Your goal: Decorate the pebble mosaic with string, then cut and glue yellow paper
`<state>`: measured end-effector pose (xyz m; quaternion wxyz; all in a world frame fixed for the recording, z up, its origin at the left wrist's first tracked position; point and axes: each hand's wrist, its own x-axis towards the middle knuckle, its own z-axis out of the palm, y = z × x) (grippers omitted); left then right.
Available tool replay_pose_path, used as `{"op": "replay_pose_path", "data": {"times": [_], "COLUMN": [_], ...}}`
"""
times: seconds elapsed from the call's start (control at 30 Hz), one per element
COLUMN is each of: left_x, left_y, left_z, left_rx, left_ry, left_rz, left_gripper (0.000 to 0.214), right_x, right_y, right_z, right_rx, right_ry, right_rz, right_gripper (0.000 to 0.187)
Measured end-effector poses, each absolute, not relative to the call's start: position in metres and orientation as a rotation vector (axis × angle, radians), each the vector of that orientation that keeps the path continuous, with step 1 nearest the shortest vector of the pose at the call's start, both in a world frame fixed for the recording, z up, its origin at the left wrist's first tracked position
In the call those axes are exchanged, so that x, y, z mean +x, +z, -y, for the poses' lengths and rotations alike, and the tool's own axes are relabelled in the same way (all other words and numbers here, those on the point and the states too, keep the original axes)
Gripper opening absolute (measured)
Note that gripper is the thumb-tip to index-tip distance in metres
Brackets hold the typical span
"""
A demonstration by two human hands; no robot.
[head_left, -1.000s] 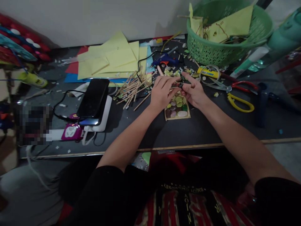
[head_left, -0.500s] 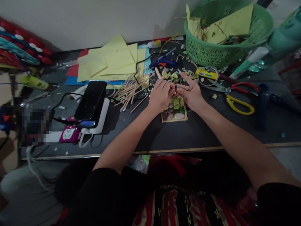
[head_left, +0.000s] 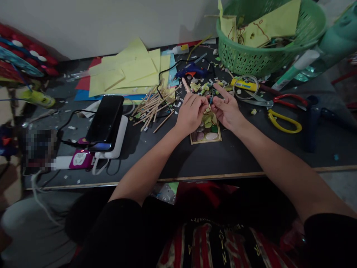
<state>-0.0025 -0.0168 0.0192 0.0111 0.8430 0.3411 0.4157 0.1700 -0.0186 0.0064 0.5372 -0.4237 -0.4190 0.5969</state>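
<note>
Both hands meet over a small stick-edged panel (head_left: 212, 137) set with smooth pebbles and yellow-green pieces. My left hand (head_left: 189, 112) pinches a small dark bluish piece (head_left: 211, 99) from the left, one finger stretched forward. From the other side, my right hand (head_left: 229, 113) grips the same piece between thumb and finger, its index finger raised. What kind of piece it is, I cannot make out. The hands cover the panel's upper part. Just beyond the fingertips lie scattered yellow-green bits (head_left: 205, 87).
Thin wooden sticks (head_left: 152, 106) and yellow paper sheets (head_left: 134, 69) lie left of the hands. A blue glue gun (head_left: 192, 70) rests behind. Rightward are pliers (head_left: 290, 99), scissors with a yellow handle (head_left: 284, 126) and a green basket (head_left: 251, 61). Phone (head_left: 106, 117) at left.
The bluish piece between the fingertips shows more of its surface now, seemingly turned a little. The hands stay over the panel. The whole view has shifted slightly.
</note>
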Motion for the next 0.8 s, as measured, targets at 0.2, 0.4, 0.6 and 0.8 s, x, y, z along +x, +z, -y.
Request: {"op": "replay_pose_path", "data": {"times": [0.2,0.4,0.6,0.8], "left_x": [-0.001,-0.002,0.002,-0.023], "left_y": [0.018,0.017,0.018,0.02], "left_z": [0.016,0.013,0.023,-0.004], "left_rx": [2.628,2.599,2.656,2.23], "left_ry": [1.326,1.317,1.229,1.416], "left_rz": [-1.04,-1.032,-0.863,-1.242], "left_gripper": [0.037,0.038,0.039,0.046], "right_x": [0.167,0.167,0.179,0.182], "right_y": [0.008,0.006,0.003,0.005], "right_z": [0.022,0.02,0.011,0.011], "right_rx": [-1.01,-1.042,-1.002,-1.067], "right_ry": [1.395,1.37,1.245,1.249], "right_rz": [0.892,0.877,0.848,1.016], "right_gripper": [0.104,0.098,0.085,0.093]}}
